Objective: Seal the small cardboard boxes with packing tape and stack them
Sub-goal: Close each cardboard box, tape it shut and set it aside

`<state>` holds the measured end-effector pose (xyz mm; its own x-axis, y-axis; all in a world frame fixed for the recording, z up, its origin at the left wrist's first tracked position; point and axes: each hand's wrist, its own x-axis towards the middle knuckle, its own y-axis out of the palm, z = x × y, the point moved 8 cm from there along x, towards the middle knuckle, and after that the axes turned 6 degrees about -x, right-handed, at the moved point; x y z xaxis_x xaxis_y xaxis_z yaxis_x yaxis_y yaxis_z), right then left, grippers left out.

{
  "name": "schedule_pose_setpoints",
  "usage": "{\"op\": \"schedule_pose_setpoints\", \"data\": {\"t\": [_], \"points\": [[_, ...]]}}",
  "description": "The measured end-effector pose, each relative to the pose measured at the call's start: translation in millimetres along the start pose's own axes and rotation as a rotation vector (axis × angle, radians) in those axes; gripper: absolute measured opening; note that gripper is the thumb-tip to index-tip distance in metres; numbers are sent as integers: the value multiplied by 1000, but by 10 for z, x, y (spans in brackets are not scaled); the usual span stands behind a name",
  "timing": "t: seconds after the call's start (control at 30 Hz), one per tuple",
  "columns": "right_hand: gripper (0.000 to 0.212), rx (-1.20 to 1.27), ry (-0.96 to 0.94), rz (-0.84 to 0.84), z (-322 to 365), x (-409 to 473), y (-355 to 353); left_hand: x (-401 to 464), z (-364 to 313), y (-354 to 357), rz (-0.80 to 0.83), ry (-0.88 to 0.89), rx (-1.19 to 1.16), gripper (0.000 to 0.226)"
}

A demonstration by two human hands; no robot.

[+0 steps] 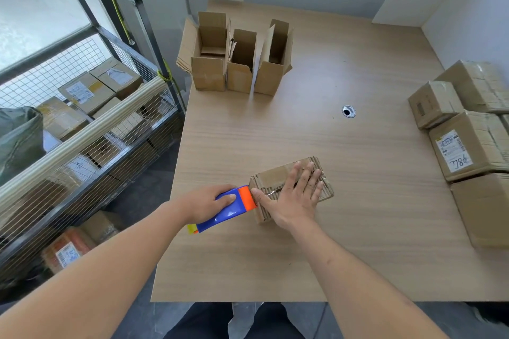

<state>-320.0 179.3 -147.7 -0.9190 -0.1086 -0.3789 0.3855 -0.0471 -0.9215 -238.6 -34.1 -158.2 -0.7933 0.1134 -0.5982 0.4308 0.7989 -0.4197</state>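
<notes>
A small cardboard box (278,177) lies closed on the wooden table (358,201), near its front. My right hand (294,195) presses flat on the box's top with fingers straight and spread. My left hand (206,202) grips a blue and orange tape dispenser (234,208), whose orange end touches the box's left edge. Clear tape shows on the box top. Three open cardboard boxes (237,60) stand upright side by side at the table's back left.
Sealed, labelled boxes (462,143) are grouped along the table's right edge. A round cable hole (348,111) sits mid-table. A wire-mesh metal cart (82,118) full of parcels stands left of the table. White walls close the back and right.
</notes>
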Motion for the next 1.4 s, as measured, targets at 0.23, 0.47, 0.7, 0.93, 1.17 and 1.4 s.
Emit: {"op": "schedule_pose_setpoints", "data": {"t": [0.23,0.47,0.7,0.93,1.17,1.4], "points": [[138,-52,-31,25,17,-42,-9,125,115,-26,49,-130,240,31],[143,-136,-151,50,258,0,-71,-128,314,-253,-134,-77,186,40],[149,-270,-487,122,538,-11,-42,-318,90,-650,-334,139,94,65],[104,-333,-798,34,558,-89,-196,-500,-160,-747,-358,314,27,72],[40,758,-571,142,343,-50,-620,-617,-627,-746,-340,464,118,69],[23,1078,-562,335,541,-201,-929,-612,-932,-625,-226,510,213,73]]}}
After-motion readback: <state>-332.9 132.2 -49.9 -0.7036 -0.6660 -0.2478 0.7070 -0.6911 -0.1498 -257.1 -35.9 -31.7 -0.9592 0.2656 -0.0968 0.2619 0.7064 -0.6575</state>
